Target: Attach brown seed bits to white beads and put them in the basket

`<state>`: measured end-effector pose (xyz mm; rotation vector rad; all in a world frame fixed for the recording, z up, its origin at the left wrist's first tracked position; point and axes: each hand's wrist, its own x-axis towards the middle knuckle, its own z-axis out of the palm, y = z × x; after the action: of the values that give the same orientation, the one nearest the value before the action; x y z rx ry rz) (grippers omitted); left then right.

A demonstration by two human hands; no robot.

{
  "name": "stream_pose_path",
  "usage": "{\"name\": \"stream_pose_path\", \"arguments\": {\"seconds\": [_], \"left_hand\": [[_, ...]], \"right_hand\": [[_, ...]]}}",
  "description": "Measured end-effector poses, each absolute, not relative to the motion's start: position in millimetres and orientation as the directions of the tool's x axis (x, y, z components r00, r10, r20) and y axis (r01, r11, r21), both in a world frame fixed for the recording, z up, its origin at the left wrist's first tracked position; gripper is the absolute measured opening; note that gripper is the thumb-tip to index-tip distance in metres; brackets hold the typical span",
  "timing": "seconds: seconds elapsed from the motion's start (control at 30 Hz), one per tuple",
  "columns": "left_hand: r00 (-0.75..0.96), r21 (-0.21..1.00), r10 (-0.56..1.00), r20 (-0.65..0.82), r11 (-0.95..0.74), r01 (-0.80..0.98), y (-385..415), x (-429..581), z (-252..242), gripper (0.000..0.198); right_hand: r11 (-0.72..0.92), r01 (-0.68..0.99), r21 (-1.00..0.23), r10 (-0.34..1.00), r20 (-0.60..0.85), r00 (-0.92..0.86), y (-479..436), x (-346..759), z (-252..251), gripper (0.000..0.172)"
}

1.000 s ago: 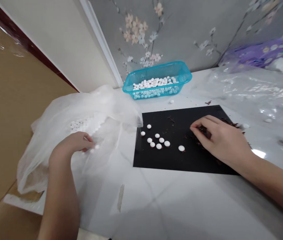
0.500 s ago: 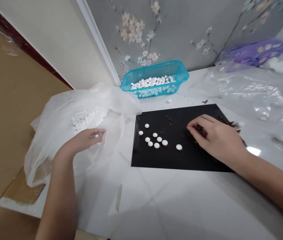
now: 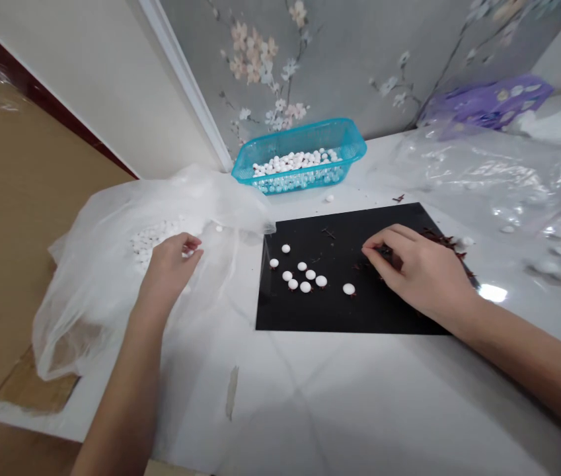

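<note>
My left hand (image 3: 170, 263) is curled over the opening of a white plastic bag (image 3: 112, 264) that holds small white beads (image 3: 149, 237); its fingers look pinched, perhaps on a bead. My right hand (image 3: 421, 271) rests on a black mat (image 3: 330, 311), fingertips pinched among small dark red-brown pieces (image 3: 441, 239). Several white beads (image 3: 304, 276) lie on the mat to the left of that hand.
A turquoise basket (image 3: 300, 142) with white and clear beads stands at the back by the flowered wall. Clear plastic sheeting (image 3: 498, 178) covers the right of the white table. A purple box (image 3: 488, 106) is at the far right. Brown floor lies left.
My left hand lifted from inside the bag and now sits a little higher and further right at its opening. My right hand stayed pinching among the dark pieces. The view shifted slightly.
</note>
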<state>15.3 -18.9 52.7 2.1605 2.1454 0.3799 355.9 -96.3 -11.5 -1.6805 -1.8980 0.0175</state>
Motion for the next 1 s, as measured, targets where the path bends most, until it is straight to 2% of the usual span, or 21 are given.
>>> {"name": "stream_pose_path", "arguments": {"seconds": [0.07,0.1,0.17,0.27,0.37,0.47,0.57,0.67,0.8,0.93,1.0], "left_hand": [[0.040,0.353,0.955,0.293,-0.146,0.924,-26.4,34.9,46.3,0.021],[0.065,0.408,0.944,0.322,-0.201,0.891,-31.8,45.8,42.5,0.022],[0.147,0.478,0.949,0.279,-0.270,0.836,-44.5,67.6,34.3,0.024],[0.300,0.513,0.928,0.219,-0.372,0.774,-63.3,93.4,23.2,0.021],[0.436,0.638,0.883,0.173,-0.438,0.634,-76.9,108.2,16.1,0.020],[0.522,0.795,0.846,0.107,-0.388,0.466,-85.6,117.0,12.5,0.020],[0.530,0.891,0.847,-0.028,-0.220,0.398,-91.4,123.9,10.2,0.020],[0.531,0.911,0.838,-0.125,-0.115,0.396,-94.0,128.3,8.4,0.019],[0.556,0.877,0.827,-0.085,-0.203,0.436,-93.2,129.6,6.4,0.019],[0.521,0.869,0.849,-0.090,-0.189,0.458,-92.3,129.1,4.8,0.042],[0.517,0.882,0.850,-0.107,-0.159,0.444,-92.7,129.0,4.2,0.044]], "right_hand": [[0.212,0.893,-0.397,0.893,0.449,-0.012,-98.7,352.6,-9.1,0.012],[0.221,0.890,-0.399,0.886,0.464,-0.012,-100.2,350.9,-7.9,0.013],[0.246,0.884,-0.398,0.872,0.489,-0.022,-103.1,347.8,-6.1,0.014],[0.287,0.876,-0.388,0.857,0.512,-0.054,-106.3,344.5,-5.3,0.016],[0.323,0.856,-0.404,0.848,0.525,-0.073,-108.6,341.5,-5.1,0.015],[0.376,0.787,-0.489,0.853,0.515,-0.088,-113.3,335.5,-3.7,0.013],[0.413,0.679,-0.607,0.879,0.461,-0.122,-121.7,326.0,-2.1,0.013],[0.436,0.621,-0.651,0.889,0.417,-0.187,-129.1,317.7,-2.7,0.013],[0.495,0.640,-0.588,0.862,0.428,-0.273,-131.3,314.4,-6.4,0.016],[0.535,0.671,-0.513,0.833,0.451,-0.319,-129.2,315.3,-10.1,0.020],[0.547,0.677,-0.492,0.828,0.434,-0.354,-128.8,315.3,-11.7,0.021]]}}
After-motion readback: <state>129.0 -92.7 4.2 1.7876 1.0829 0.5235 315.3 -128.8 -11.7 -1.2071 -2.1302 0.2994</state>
